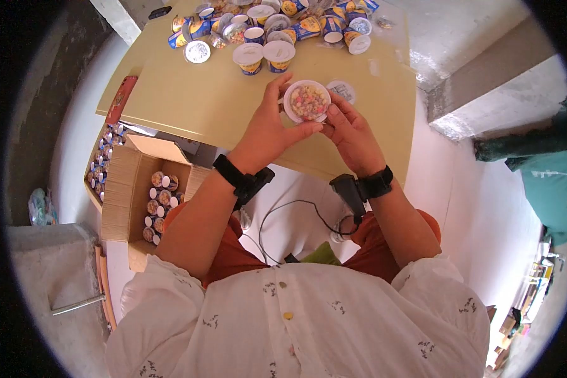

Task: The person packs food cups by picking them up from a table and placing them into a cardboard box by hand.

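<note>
Both hands hold a round cup over the near part of the yellow table. Its white rim faces up, and colourful cereal-like pieces show inside. My left hand curls around the cup's left side, with the thumb below the rim. My right hand grips the lower right side, thumb tip at the rim. A flat, round silvery lid lies just beyond the right fingers. Two upright blue-and-yellow cups with white tops, a left cup and a right cup, stand past my hands.
A pile of similar cups spreads along the table's far side. At the table's left edge lies a red phone-like object. An open cardboard box with several filled cups stands low at left. A cable hangs near my legs.
</note>
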`<state>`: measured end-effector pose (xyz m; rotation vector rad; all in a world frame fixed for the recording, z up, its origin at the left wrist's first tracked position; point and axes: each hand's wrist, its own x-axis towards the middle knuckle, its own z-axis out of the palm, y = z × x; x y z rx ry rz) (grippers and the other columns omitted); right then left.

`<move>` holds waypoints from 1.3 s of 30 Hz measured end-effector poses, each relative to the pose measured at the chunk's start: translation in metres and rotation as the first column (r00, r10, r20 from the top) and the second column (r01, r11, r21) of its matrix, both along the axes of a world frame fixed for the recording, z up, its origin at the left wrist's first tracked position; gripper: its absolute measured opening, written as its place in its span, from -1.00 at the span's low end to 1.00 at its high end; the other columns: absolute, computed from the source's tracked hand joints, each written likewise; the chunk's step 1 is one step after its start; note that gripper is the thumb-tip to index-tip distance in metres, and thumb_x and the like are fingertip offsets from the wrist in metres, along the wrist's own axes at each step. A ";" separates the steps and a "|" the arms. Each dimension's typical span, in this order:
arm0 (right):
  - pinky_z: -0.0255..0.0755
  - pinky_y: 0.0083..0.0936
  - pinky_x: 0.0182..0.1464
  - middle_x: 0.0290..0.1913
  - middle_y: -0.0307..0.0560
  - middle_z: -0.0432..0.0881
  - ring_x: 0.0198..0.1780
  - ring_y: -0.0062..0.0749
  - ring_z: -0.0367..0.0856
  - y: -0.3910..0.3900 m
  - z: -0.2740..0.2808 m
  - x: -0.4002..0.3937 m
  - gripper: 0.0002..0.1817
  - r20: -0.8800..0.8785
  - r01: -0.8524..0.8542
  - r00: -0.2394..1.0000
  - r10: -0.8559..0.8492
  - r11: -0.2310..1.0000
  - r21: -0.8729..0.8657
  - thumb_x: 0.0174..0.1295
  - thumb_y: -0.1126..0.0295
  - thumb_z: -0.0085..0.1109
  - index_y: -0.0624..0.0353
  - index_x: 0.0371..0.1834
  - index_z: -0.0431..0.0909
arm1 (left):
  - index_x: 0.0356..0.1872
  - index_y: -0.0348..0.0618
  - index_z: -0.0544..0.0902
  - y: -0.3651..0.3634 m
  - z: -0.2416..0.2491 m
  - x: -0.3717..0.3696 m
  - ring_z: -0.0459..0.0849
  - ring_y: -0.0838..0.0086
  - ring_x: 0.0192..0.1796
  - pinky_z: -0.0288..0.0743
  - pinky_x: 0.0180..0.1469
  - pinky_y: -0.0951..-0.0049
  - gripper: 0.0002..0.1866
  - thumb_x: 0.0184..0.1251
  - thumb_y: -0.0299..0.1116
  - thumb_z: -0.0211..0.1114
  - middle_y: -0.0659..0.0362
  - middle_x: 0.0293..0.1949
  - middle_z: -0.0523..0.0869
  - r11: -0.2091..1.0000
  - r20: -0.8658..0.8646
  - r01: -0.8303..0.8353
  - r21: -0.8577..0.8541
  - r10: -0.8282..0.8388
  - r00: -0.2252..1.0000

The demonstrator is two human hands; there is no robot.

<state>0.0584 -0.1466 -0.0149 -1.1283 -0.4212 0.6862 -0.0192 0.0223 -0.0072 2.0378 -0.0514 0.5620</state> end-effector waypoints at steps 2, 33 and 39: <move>0.48 -0.44 0.20 0.27 -0.07 0.48 0.21 -0.39 0.53 0.000 0.003 -0.001 -0.41 -0.029 0.036 0.999 -0.034 0.995 0.091 0.44 0.21 0.11 0.28 0.43 0.24 | 0.36 -0.25 0.24 -0.001 0.002 0.002 0.54 0.45 0.19 0.44 0.26 0.42 -0.20 0.17 -0.32 0.51 0.11 0.19 0.52 0.943 -0.107 0.072 -0.324 -0.112 0.988; 0.46 -0.41 0.27 0.27 -0.10 0.50 0.24 -0.41 0.52 -0.014 -0.005 0.005 -0.43 -0.126 0.017 0.992 0.005 0.984 0.175 0.52 0.08 -0.07 0.27 0.41 0.27 | 0.38 -0.36 0.31 0.001 0.011 0.002 0.57 0.38 0.22 0.43 0.29 0.39 -0.15 0.04 -0.43 0.54 0.03 0.22 0.55 0.893 -0.148 0.220 -0.392 -0.297 0.944; 0.53 -0.46 0.17 0.19 -0.06 0.55 0.16 -0.38 0.58 -0.016 0.001 0.006 -0.40 -0.172 -0.027 0.984 0.041 0.996 0.085 0.49 0.05 -0.03 0.30 0.38 0.29 | 0.44 -0.28 0.22 0.001 0.015 -0.001 0.47 0.37 0.32 0.33 0.38 0.34 -0.10 0.08 -0.40 0.52 0.06 0.31 0.46 0.929 -0.296 0.288 -0.234 -0.350 0.889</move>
